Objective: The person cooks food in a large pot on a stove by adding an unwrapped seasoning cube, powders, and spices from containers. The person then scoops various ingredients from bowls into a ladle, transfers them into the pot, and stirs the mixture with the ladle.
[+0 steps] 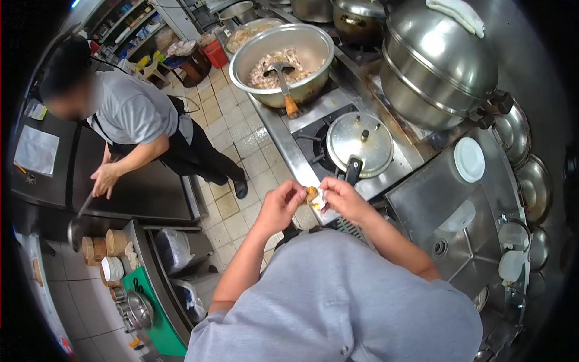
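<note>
Both of my hands are raised close together in front of my chest, near the stove's edge. Between them is a small orange-brown item [312, 195] with a white and yellow wrapper [319, 201] around part of it. My left hand [282, 204] pinches the item from the left. On the right, my right hand [342, 198] is closed on the wrapper. What exactly the small item is cannot be made out. Just beyond my hands, a lidded pressure cooker [359, 148] sits on a burner with its black handle pointing toward me.
A large pot [241, 72] of chopped meat holds a ladle [281, 75]. A big steamer [437, 66] stands at the back right, above a sink [461, 256]. At left, a co-worker [136, 111] holds a long-handled ladle near a counter with a green board [158, 323].
</note>
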A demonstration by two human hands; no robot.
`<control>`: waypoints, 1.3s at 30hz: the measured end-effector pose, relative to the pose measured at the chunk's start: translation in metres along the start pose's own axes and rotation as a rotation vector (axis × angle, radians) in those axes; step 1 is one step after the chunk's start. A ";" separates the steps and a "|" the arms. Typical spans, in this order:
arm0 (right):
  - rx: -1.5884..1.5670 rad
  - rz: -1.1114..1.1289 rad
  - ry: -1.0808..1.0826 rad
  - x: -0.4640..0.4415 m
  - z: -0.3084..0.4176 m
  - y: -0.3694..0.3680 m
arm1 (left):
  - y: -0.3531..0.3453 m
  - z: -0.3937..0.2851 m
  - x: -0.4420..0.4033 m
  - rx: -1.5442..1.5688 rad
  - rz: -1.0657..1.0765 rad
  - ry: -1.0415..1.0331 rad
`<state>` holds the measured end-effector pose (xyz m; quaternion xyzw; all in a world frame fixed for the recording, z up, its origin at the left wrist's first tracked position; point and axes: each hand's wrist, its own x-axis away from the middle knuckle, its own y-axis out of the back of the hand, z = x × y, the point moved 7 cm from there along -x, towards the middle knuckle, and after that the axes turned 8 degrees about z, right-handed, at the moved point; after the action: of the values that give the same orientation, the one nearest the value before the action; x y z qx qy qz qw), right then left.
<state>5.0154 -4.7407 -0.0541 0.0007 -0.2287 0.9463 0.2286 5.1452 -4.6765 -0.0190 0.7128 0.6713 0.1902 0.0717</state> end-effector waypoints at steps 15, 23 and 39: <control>0.574 -0.162 0.157 -0.006 0.001 0.032 | -0.028 0.059 -0.021 0.708 0.074 0.147; 1.125 -0.178 0.506 -0.023 0.035 -0.033 | -0.016 0.098 -0.004 0.819 -0.189 0.284; 1.134 0.428 0.407 -0.114 -0.062 -0.175 | 0.061 0.184 0.142 1.109 -0.731 0.160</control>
<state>5.1996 -4.6245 -0.0460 -0.1036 0.3606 0.9262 0.0377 5.2732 -4.5137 -0.1416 0.3547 0.8711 -0.1675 -0.2954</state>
